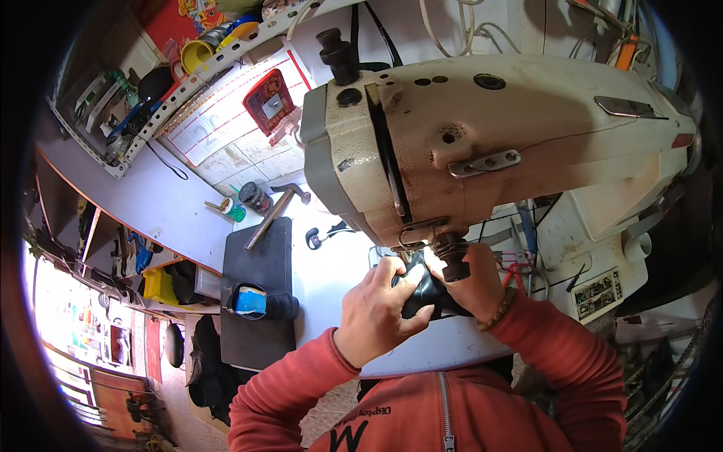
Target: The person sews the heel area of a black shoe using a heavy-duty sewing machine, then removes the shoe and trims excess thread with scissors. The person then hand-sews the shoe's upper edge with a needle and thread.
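A glossy black leather piece [423, 290] lies under the head of a cream sewing machine [422, 143], in bright lamp light around the needle area. My left hand [382, 307] presses and grips it from the left, thumb and fingers bent close to the needle. On the other side my right hand [476, 285] holds it, its fingers partly hidden behind the machine's thread tension knob [455, 265]. The leather's full shape is hidden by both hands. To the left, a black shoe [280, 305] with a blue lining stands on a dark board.
A hammer [269, 218] rests on the dark board [256, 331], beside a dark jar [254, 197] and a green bottle [235, 212]. Red-handled pliers [517, 273] and a bobbin tray [597, 294] lie right. A perforated metal shelf [188, 83] with tools hangs at upper left.
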`<state>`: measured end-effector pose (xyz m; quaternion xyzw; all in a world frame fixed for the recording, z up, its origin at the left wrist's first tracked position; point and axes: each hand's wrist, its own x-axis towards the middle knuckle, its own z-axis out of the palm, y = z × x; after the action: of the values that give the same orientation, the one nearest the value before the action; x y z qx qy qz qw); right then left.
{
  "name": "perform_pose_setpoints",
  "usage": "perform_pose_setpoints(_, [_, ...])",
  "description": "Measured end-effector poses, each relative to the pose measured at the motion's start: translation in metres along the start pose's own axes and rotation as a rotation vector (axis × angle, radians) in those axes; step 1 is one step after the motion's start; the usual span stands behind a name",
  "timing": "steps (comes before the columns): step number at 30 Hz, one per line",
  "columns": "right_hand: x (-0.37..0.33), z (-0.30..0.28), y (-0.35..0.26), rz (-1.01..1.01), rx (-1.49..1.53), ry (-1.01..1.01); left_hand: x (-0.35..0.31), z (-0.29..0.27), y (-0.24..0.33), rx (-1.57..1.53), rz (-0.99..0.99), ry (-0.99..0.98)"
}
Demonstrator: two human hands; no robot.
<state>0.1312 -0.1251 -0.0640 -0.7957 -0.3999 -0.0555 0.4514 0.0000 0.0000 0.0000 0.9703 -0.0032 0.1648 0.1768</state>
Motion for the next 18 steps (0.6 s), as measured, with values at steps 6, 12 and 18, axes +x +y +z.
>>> perform_pose_setpoints(6, [-0.004, -0.016, -0.006, -0.052, 0.093, 0.088, 0.001, 0.0, 0.009, 0.058, -0.011, -0.039])
perform_pose_setpoints(12, [-0.048, -0.095, -0.051, -0.193, 1.005, -0.503, 0.002, 0.002, 0.011, 0.116, -0.009, -0.065])
perform_pose_setpoints(18, [-0.058, -0.11, -0.066, -0.589, 1.653, -0.769, 0.006, 0.005, 0.011, 0.156, 0.013, -0.078])
